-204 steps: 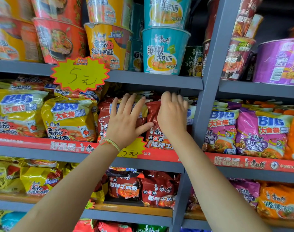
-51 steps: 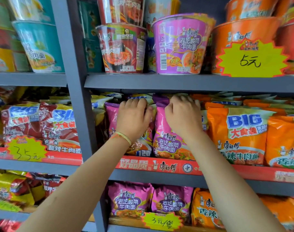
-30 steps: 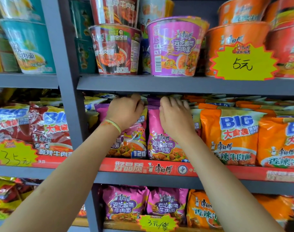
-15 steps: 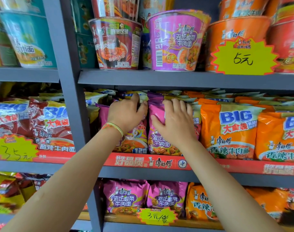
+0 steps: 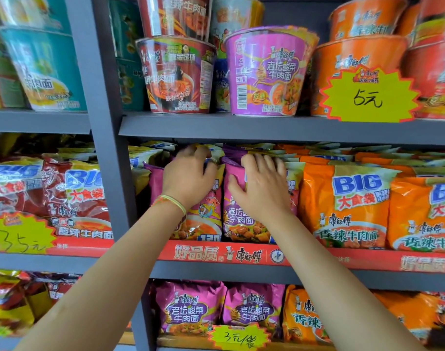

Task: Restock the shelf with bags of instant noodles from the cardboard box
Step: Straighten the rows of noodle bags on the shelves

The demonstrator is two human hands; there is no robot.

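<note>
Up at twelve o'clock, both hands work the middle shelf [image 5: 241,271]. The left hand [image 5: 188,178] curls its fingers over the top edge of one purple noodle bag [image 5: 206,219]. At its three o'clock, touching, a second purple bag [image 5: 238,219] stands under the right hand [image 5: 262,186], fingers spread flat against its front. Orange bags [image 5: 343,206] stand further toward three o'clock.

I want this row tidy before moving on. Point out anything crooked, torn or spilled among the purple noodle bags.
Nothing looks torn or spilled. The left purple bag leans a little, its top hidden under the left hand. The right purple bag stands straighter, the right hand flat on its front. The orange bags beside them stand even.
</note>
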